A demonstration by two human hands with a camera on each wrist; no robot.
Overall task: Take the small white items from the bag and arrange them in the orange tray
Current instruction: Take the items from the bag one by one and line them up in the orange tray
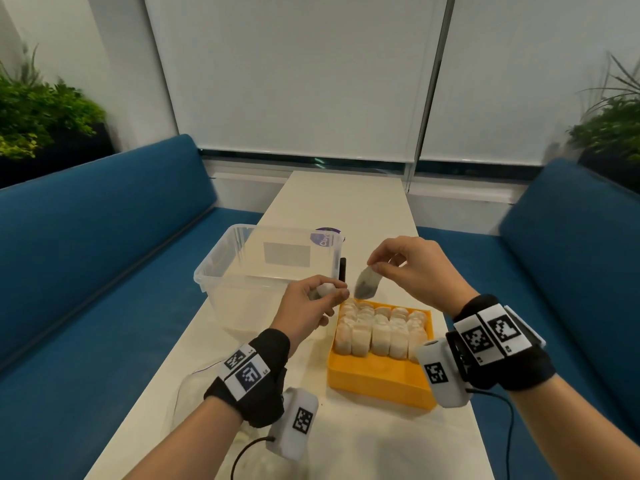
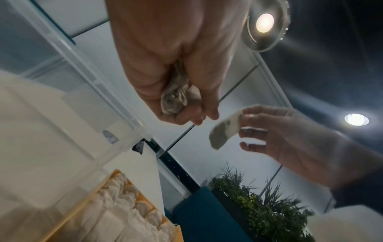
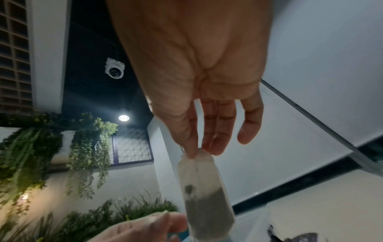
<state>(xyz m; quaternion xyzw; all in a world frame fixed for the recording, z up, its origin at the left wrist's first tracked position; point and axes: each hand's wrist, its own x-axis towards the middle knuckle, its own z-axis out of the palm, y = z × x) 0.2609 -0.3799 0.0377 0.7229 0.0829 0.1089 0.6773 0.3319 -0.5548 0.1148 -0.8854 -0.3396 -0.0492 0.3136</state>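
Note:
My right hand [image 1: 375,263] pinches the top corner of a white tea bag [image 1: 366,283] [image 3: 204,194] that hangs down above the far left corner of the orange tray [image 1: 381,379]. My left hand [image 1: 325,294] grips another crumpled white tea bag [image 1: 325,289] [image 2: 175,98] just left of it, in front of the clear tub. The tray holds several white tea bags [image 1: 379,330] standing in rows across its far half. A clear plastic bag [image 1: 187,393] lies flat on the table under my left wrist.
A clear plastic tub [image 1: 266,271] stands on the white table [image 1: 346,202] left of the tray, with a purple-labelled item [image 1: 325,235] behind it. Blue benches [image 1: 86,254] run along both sides. Cables trail from both wrist cameras.

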